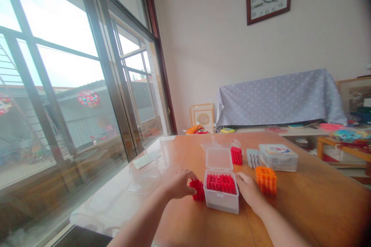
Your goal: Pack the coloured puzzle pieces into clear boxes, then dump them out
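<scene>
My left hand has its thumb and fingers curled round a stack of red interlocking plastic blocks, just left of a clear plastic box. Inside this box lie more red blocks, side by side. The box's hinged lid stands folded back, away from me. My right hand lies along the right side of the box, fingers stretched out and thumb near the wall; some fingertips are hidden. To the right of that hand stands a stack of orange blocks.
Behind the box are another red stack, a grey stack and a closed clear box. Clear plastic packaging and a paper sheet lie on the wooden table at left. Large windows flank the table.
</scene>
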A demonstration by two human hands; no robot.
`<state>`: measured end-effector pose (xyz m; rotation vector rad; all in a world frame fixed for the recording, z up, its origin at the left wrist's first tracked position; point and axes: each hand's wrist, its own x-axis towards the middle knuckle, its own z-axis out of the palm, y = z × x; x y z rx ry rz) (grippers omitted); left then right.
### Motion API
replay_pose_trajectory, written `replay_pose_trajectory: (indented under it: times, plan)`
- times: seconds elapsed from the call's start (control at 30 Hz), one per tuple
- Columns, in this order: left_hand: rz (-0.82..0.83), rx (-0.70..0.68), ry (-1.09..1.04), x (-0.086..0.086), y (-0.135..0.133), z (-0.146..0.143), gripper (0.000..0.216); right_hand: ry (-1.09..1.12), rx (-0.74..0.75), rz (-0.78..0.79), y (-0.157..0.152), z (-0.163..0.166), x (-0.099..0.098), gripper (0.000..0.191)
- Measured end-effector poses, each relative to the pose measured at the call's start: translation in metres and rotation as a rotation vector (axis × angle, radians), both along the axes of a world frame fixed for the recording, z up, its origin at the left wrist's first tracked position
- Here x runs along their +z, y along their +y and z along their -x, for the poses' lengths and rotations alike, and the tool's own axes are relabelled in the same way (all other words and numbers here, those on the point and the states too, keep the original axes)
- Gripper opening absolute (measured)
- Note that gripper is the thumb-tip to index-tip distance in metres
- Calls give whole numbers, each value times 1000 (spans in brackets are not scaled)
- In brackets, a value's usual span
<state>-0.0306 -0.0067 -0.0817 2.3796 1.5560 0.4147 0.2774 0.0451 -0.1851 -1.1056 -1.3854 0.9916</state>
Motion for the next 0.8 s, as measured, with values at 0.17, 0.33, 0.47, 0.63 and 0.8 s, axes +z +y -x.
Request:
replay_pose_trajectory:
  times: [0.17, 0.33, 0.47, 0.63, 0.8]
  plan:
    - [51, 0, -81, -9, 7, 1, 49, -10, -5, 10, 1, -2, -1, 36]
    - [114, 6, -126, -11, 8, 2, 55, -31, -6, 15, 6, -3, -8, 35]
    - [60, 36, -151, 0, 8, 3, 54, -62, -27, 25, 10, -2, -12, 36]
    - [-97, -7, -203, 23, 9, -13, 43, -40, -12, 47, 8, -1, -6, 40]
    - [-122, -130, -160, 33, 12, -52, 36, -39, -13, 45, 6, 0, -2, 41]
